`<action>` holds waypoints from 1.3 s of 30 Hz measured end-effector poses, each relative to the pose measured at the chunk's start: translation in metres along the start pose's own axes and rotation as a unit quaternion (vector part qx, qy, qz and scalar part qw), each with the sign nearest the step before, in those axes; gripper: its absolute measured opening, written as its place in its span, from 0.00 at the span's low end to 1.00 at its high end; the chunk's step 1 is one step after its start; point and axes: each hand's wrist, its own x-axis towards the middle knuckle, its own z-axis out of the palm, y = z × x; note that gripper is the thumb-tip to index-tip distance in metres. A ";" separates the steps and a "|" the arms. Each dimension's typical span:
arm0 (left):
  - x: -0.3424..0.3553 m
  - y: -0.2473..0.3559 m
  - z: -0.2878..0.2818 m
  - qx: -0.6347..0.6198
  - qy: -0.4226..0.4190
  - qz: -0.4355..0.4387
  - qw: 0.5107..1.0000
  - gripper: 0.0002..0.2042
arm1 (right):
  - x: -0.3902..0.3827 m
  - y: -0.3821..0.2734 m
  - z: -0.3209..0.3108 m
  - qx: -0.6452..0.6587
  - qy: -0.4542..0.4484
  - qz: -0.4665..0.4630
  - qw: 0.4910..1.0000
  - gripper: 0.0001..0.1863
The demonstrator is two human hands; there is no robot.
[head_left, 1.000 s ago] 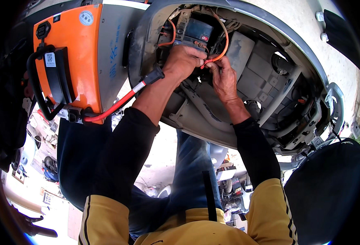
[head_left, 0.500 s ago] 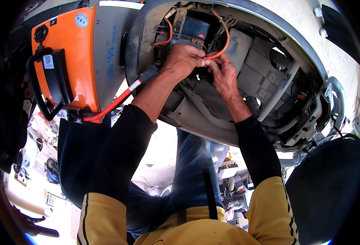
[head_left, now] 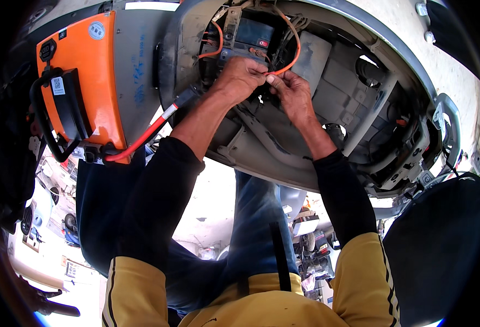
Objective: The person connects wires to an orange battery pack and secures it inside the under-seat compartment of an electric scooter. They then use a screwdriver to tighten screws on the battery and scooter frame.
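My left hand [head_left: 239, 80] and my right hand [head_left: 291, 92] meet inside the open grey body of a vehicle [head_left: 173, 60], fingers closed on the end of an orange cable [head_left: 296, 52] that arches down from the top. Just above my fingers are a dark blue box [head_left: 253, 30] with a small red part and some terminals. Left of my left wrist lies a black connector [head_left: 187, 97] on a thick red cable [head_left: 142, 136]. The cable's very tip is partly hidden by my fingertips.
An orange and grey unit [head_left: 95, 71] with a black handle [head_left: 43, 120] stands at the left. A grey tube [head_left: 370, 114] crosses the cavity on the right. A dark padded shape [head_left: 436, 245] fills the lower right. Below, assorted items lie on pale ground around my legs.
The whole scene has shifted a little up and left in the view. My hands stay together on the orange cable, with the right fingers slightly repositioned at its end.
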 end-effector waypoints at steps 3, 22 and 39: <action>0.002 0.001 0.002 0.032 -0.005 0.008 0.999 0.13 | 0.000 0.002 -0.001 0.008 -0.005 0.018 1.000 0.12; 0.005 -0.004 0.005 0.036 0.001 0.016 0.999 0.12 | -0.016 -0.011 0.022 -0.205 0.139 -0.012 0.969 0.14; -0.001 0.005 0.007 0.091 0.050 0.060 0.993 0.10 | -0.008 0.004 0.035 -0.078 0.172 -0.014 0.982 0.15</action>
